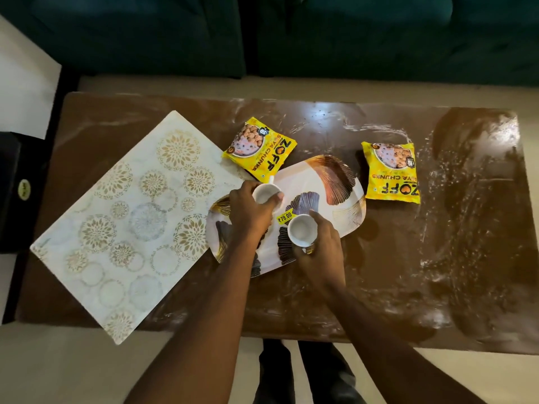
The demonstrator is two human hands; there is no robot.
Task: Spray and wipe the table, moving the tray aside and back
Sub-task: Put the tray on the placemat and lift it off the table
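Observation:
A white oval tray with dark and gold leaf prints lies at the middle of the brown table. My left hand grips a small white cup over the tray's left part. My right hand grips a second white cup over the tray's near edge. Whether the cups rest on the tray or hang just above it, I cannot tell. A yellow price sticker sits on the tray between the cups. White smears and streaks cover the table's right half.
A white placemat with gold floral circles lies at an angle on the table's left. Two yellow soya chunks packets lie flat, one behind the tray, one to its right. A dark green sofa stands beyond the table.

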